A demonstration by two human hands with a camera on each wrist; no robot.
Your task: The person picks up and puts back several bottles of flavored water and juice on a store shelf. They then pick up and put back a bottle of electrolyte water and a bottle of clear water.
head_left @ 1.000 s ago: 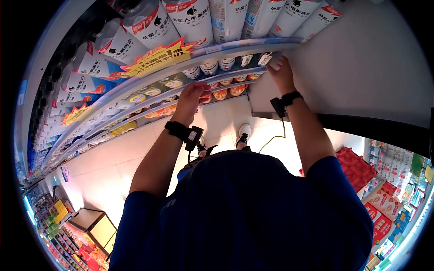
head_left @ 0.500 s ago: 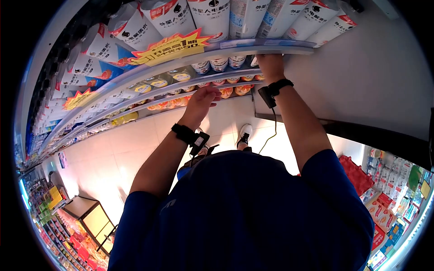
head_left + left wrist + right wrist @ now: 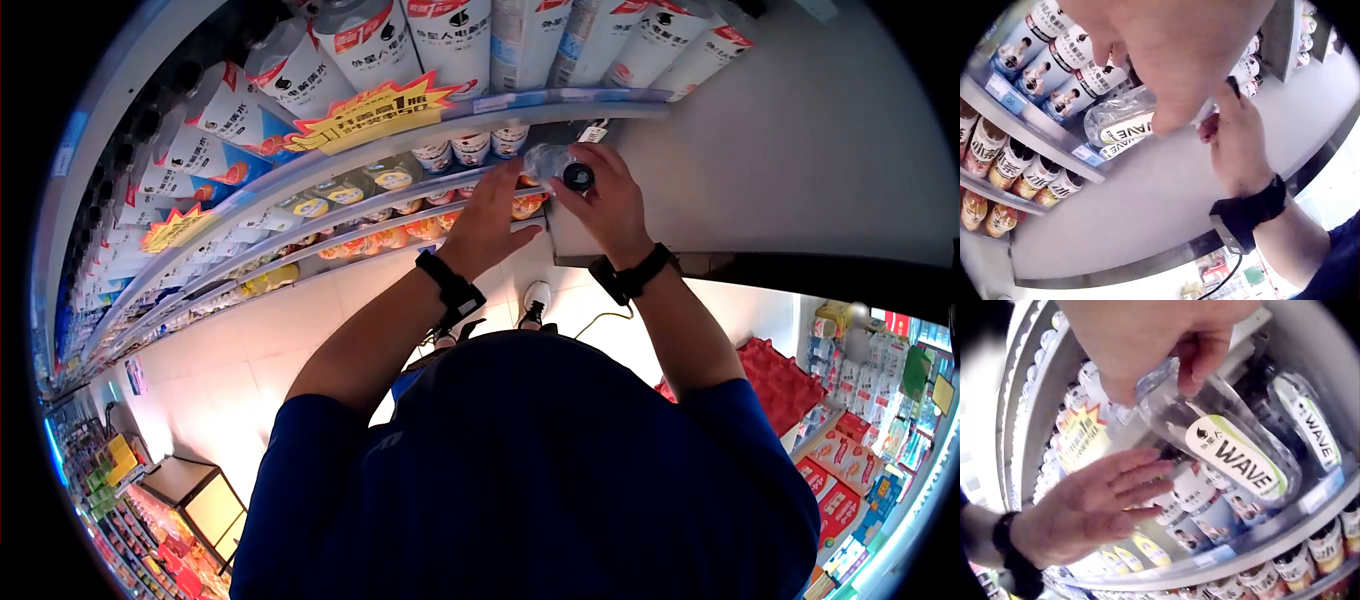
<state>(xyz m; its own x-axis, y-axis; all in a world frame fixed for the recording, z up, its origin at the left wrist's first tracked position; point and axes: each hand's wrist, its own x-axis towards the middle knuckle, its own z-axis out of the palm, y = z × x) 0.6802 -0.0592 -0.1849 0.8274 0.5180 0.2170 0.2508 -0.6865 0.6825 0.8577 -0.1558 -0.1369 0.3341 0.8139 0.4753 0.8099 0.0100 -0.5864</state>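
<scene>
A clear plastic water bottle [image 3: 1235, 453] with a white and green WAVE label is gripped near its neck by my right hand [image 3: 615, 200]. Its black cap [image 3: 578, 177] points up toward the head camera. My left hand [image 3: 490, 225] is held beside the bottle, fingers straight and spread, palm facing it in the right wrist view. From the left wrist, the bottle lies tilted across the shelf front, partly hidden behind my left hand [image 3: 1172, 56]. Another WAVE bottle [image 3: 1310, 425] stands on the shelf close to the grey side panel.
White-labelled bottles [image 3: 450, 45] line the shelf above, with a yellow price sign [image 3: 375, 115] on its edge. Lower shelves hold orange tea bottles [image 3: 1007, 162]. A grey side panel [image 3: 780, 150] rises at the right. Red egg trays [image 3: 780, 385] stand behind on the right.
My right hand reached into the shelf and has come back out holding the water bottle. My left hand has moved right and up toward it, with its fingers straightened.
</scene>
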